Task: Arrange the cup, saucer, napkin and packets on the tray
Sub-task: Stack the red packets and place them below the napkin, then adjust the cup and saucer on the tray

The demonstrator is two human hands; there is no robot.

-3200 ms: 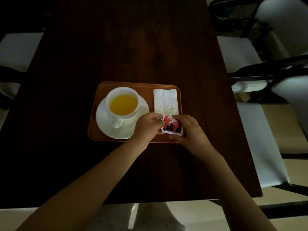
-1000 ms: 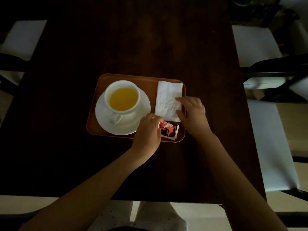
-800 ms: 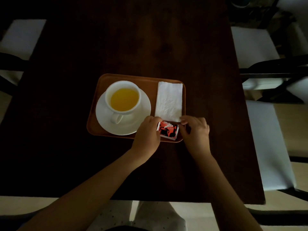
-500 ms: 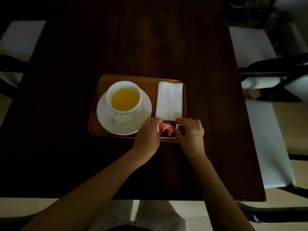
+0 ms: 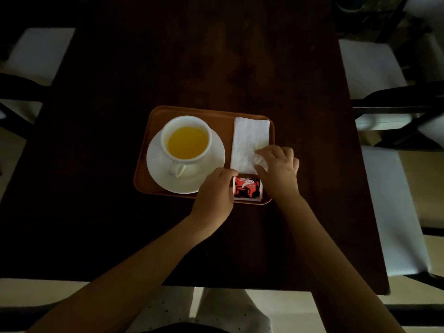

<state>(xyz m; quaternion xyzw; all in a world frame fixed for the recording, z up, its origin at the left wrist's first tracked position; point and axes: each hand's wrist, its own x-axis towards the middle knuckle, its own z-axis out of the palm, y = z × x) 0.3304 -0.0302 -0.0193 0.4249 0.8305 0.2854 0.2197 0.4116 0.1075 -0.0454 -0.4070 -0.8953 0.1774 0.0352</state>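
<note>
An orange-brown tray (image 5: pixel 223 121) lies on the dark table (image 5: pixel 216 56). On its left half a white cup (image 5: pixel 187 143) of yellow drink stands on a white saucer (image 5: pixel 156 164). A white napkin (image 5: pixel 249 138) lies along the tray's right side. Below it, in the near right corner, sit the red-and-black packets (image 5: pixel 247 188). My left hand (image 5: pixel 213 191) is curled against the packets' left edge, thumb at their top corner. My right hand (image 5: pixel 278 169) pinches the napkin's near right corner, which is rumpled under the fingers.
White-cushioned chairs with dark frames stand on both sides: two on the right (image 5: pixel 367 66) (image 5: pixel 394 207) and one at the far left (image 5: pixel 36 51). The table's near edge runs just above my lap.
My right hand left the packets' right edge and went up onto the napkin's near corner. My left hand stayed at the packets, which now lie squarer in the tray corner.
</note>
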